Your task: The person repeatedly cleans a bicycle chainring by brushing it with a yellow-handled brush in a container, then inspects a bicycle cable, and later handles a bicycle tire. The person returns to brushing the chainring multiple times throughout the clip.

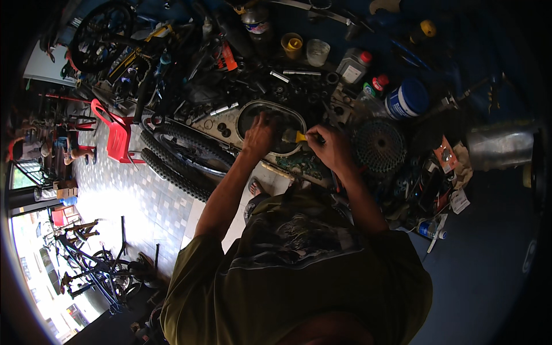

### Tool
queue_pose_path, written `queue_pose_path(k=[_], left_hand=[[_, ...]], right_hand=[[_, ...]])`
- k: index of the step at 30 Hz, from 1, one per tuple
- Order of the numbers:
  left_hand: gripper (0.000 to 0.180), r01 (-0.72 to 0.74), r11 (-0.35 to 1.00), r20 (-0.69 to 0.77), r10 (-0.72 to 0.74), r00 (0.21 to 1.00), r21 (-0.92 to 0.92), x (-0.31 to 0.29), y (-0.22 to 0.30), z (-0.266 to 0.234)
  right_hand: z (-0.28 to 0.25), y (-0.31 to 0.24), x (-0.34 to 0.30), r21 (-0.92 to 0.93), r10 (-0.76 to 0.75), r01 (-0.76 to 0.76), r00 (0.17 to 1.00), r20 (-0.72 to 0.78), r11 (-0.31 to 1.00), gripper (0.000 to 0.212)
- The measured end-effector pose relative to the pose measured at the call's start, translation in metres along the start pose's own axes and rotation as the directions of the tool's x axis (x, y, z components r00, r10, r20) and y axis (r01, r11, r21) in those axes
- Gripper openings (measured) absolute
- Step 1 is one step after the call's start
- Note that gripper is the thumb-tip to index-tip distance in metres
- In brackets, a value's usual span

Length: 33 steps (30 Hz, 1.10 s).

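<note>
Arms (225, 194) reach to an oval pan (276, 104) near the table's (277, 169) front edge.
Left hand (260, 133) palm-down, fingers' hold unclear; right hand (330, 146), turned inward, pinches a yellow brush (301, 137).

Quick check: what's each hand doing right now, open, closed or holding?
Left hand: fingers bent over the oval pan; any grip cannot be told.
Right hand: closed, holding what looks like a yellow brush.

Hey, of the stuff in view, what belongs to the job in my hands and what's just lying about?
Apparently in use:
Small yellow brush-like tool in the right hand
Oval, pale-rimmed basin under the left hand

Apparently lying about:
Red plastic chair
White tub with blue lid
Grey bottle with red cap
</note>
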<state>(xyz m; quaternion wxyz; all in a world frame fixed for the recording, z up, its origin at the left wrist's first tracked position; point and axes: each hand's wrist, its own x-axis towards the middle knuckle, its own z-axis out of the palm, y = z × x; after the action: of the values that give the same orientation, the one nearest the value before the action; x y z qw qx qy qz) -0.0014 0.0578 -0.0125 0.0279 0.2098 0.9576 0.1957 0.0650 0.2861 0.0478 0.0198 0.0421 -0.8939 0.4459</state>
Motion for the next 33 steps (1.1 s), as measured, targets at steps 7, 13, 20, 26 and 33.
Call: queue_pose_path(k=[7, 13, 20, 26, 33], left_hand=[[0.034, 0.002, 0.998, 0.011, -0.001, 1.0, -0.059, 0.004, -0.015, 0.001], [0.03, -0.112, 0.986, -0.137, 0.094, 0.986, -0.126, 0.004, -0.037, 0.021], [0.027, -0.046, 0.943, -0.133, 0.002, 0.991, -0.328, 0.001, -0.037, 0.014], [0.018, -0.068, 0.929, -0.179, 0.002, 0.984, -0.364, -0.001, -0.033, 0.012], [0.02, 0.101, 0.89, -0.055, -0.139, 0.989, -0.444, -0.01, -0.029, -0.017]], right_hand=[[0.002, -0.007, 0.002, -0.042, 0.016, -0.015, 1.0, 0.014, 0.999, 0.015], [0.012, -0.01, 0.01, -0.05, -0.006, 0.007, 1.0, 0.028, 0.999, 0.017], [0.016, 0.004, 0.012, -0.167, 0.037, -0.021, 0.995, 0.093, 0.986, 0.018], [0.026, 0.008, 0.012, -0.365, 0.013, 0.032, 0.993, 0.12, 0.931, 0.022], [0.025, 0.016, 0.015, -0.296, -0.211, 0.209, 0.977, 0.024, 0.932, 0.025]])
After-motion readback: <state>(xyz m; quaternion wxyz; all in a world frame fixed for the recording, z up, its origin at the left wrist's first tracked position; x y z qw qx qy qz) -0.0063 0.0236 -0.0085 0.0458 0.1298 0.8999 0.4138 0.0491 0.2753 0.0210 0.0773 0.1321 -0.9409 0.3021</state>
